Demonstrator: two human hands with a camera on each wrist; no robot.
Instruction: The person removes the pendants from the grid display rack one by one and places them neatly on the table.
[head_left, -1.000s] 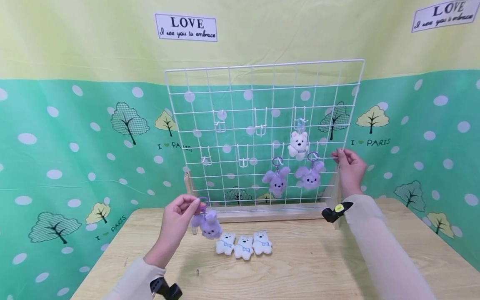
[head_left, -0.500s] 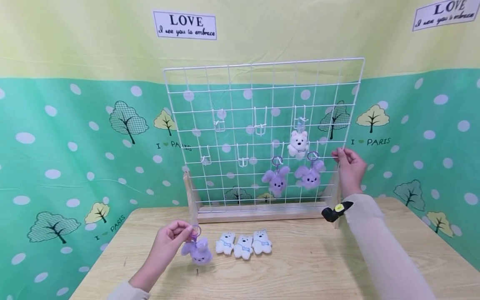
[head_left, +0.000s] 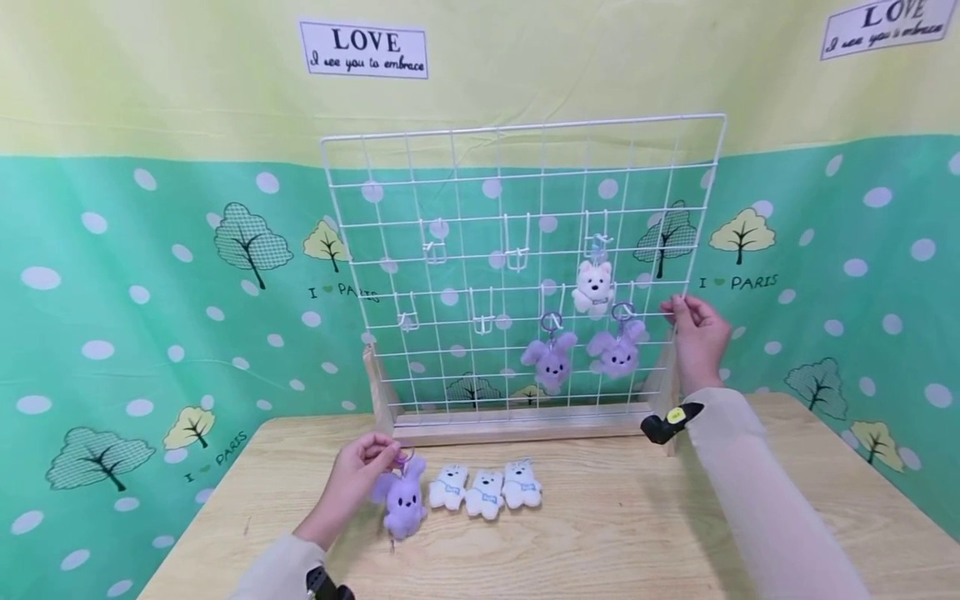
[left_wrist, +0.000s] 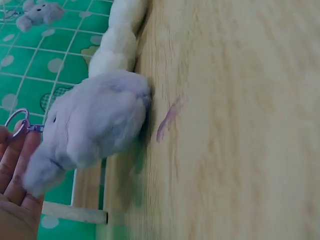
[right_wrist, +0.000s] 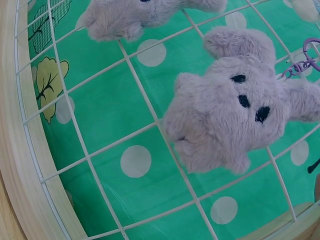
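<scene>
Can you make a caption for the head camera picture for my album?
Left hand holds a purple bunny beside three white plush toys; right hand holds the wire grid.

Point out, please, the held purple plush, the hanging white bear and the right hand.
Held purple plush (head_left: 405, 503), head view: on its face.
Hanging white bear (head_left: 594, 289), head view: on its muzzle.
Right hand (head_left: 701, 338), head view: on its back.

Left-hand fingers (head_left: 377, 447): lower than 1.0 s ago, slightly up and rightward since 0.5 s ago | purple plush rabbit (head_left: 405, 507): off the wooden stand (head_left: 525, 429), down beside white plush bears (head_left: 484, 497); downturned face now toward head camera
</scene>
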